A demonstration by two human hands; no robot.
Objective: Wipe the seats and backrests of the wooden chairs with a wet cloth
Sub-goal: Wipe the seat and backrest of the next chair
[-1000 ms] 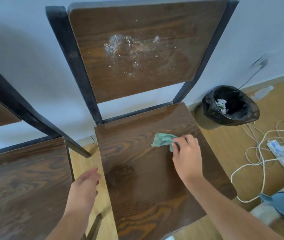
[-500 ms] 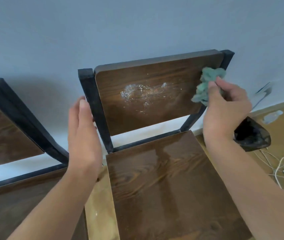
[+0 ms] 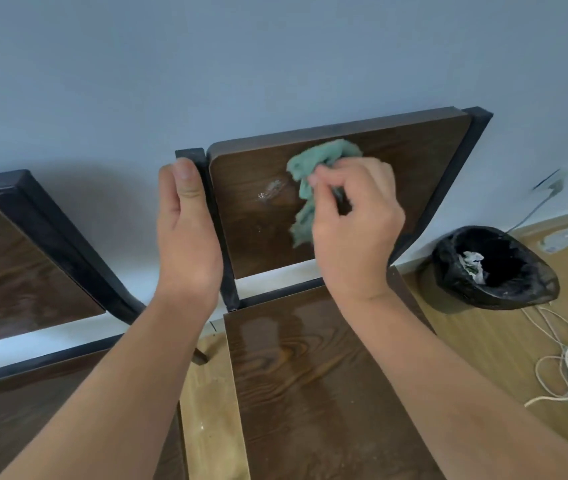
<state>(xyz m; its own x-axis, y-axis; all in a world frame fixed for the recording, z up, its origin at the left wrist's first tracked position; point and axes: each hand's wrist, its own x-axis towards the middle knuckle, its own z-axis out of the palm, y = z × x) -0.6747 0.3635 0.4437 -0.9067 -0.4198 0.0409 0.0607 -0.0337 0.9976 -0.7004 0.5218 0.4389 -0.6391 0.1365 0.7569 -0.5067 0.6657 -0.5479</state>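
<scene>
A dark wooden chair with a black frame faces me. Its backrest [image 3: 414, 161] carries a small whitish smear [image 3: 270, 190] left of centre, and its seat [image 3: 310, 393] shines wet. My right hand [image 3: 355, 230] presses a crumpled green cloth [image 3: 313, 174] against the middle of the backrest. My left hand [image 3: 185, 230] lies flat against the black left post [image 3: 203, 174] of the backrest, thumb near its top. A second wooden chair [image 3: 26, 265] stands to the left, its seat and backrest partly in view.
A bin lined with a black bag [image 3: 493, 268], holding crumpled paper, stands on the floor right of the chair. White cables [image 3: 566, 362] and a power strip lie further right. A grey wall rises behind both chairs. A strip of light wooden floor separates the chairs.
My right hand lifted the cloth from the seat to the backrest's top right, then swept it left to the middle. The smear has shrunk. My left hand rose and reached the left post.
</scene>
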